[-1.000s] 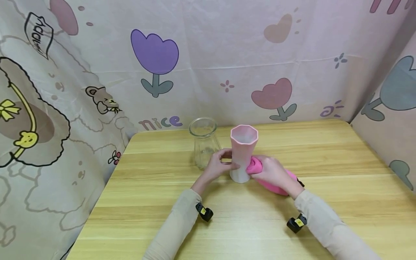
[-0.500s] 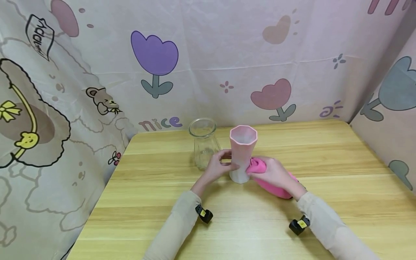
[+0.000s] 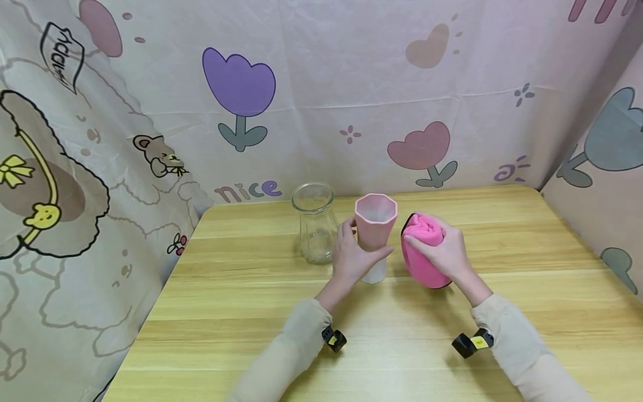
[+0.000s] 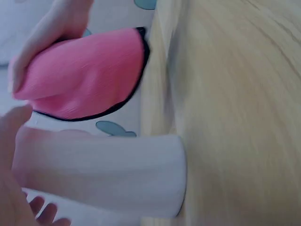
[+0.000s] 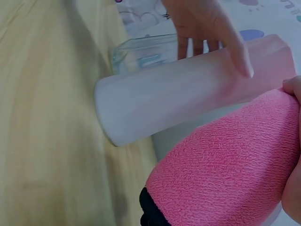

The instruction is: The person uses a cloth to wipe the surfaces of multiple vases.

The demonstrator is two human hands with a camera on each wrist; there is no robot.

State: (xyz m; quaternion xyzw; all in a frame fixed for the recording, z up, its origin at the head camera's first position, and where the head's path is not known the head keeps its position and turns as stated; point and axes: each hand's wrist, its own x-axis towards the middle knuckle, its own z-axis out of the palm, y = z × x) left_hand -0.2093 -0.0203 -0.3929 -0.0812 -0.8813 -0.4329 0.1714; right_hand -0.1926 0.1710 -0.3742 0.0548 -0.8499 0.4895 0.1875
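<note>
An upright vase (image 3: 374,231), pink at its octagonal rim and fading to white at the base, stands on the wooden table. My left hand (image 3: 351,254) holds it about mid-height, thumb across the front and fingers reaching round the far side. Just right of it, my right hand (image 3: 447,251) grips a bunched pink towel (image 3: 426,273) with black edging. In the right wrist view the fluffy towel (image 5: 230,165) hangs beside the vase (image 5: 178,94), near its upper part. The left wrist view shows the vase's white base (image 4: 160,174) against the tabletop.
A clear glass vase (image 3: 315,237) stands behind and left of the left hand, partly hidden by it. The wooden table (image 3: 241,279) ends at a patterned cloth backdrop (image 3: 321,111). Another such cloth hangs at the left.
The right hand has drawn the towel away from the vase, to the right and upward. My left hand has shifted right, its thumb now across the vase's front. The vase stays in place.
</note>
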